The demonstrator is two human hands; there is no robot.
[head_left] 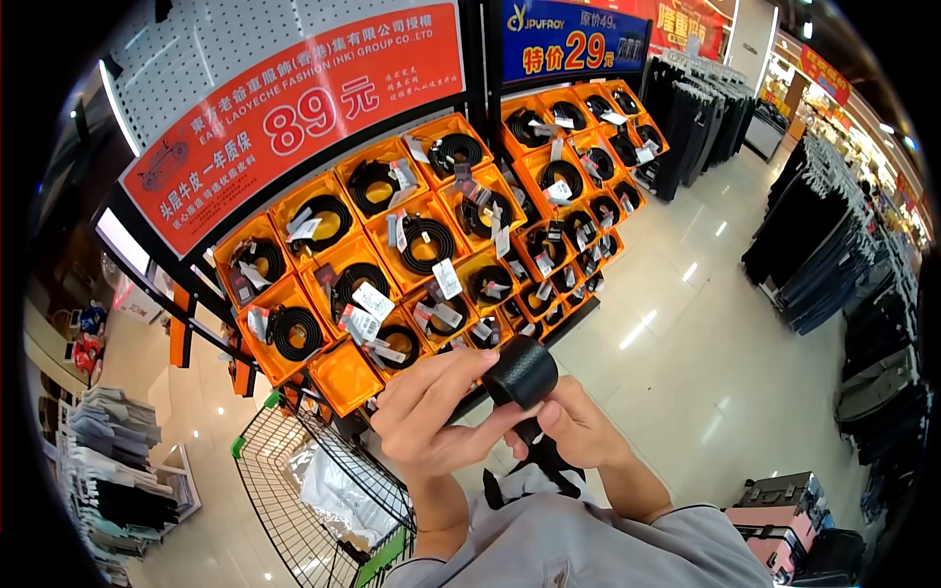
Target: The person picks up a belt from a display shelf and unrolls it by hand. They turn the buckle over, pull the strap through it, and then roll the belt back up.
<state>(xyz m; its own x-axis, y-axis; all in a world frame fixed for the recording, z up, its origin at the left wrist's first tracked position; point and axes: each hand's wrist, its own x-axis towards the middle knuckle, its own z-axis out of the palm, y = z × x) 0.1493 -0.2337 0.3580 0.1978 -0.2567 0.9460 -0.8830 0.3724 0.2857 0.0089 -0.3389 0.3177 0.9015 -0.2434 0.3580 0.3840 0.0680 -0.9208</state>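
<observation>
A black leather belt (522, 374), wound into a roll, is held up in front of my chest between both hands. My left hand (433, 416) pinches the roll from its left side, with the thumb under it and the fingers along the upper edge. On the other side, my right hand (580, 423) grips the lower right of the belt, its thumb up against it. Beyond my hands, an orange tray display (353, 257) carries many coiled black belts with white tags. One orange tray (345, 376) just left of my hands has no belt in it.
A wire shopping cart (294, 461) with a white plastic-wrapped package (348, 490) stands at lower left. Red (304, 108) and blue (573, 39) price signs top the display. Clothes racks (833, 235) line the right; folded clothes (118, 441) lie left. Suitcases (784, 524) stand at lower right.
</observation>
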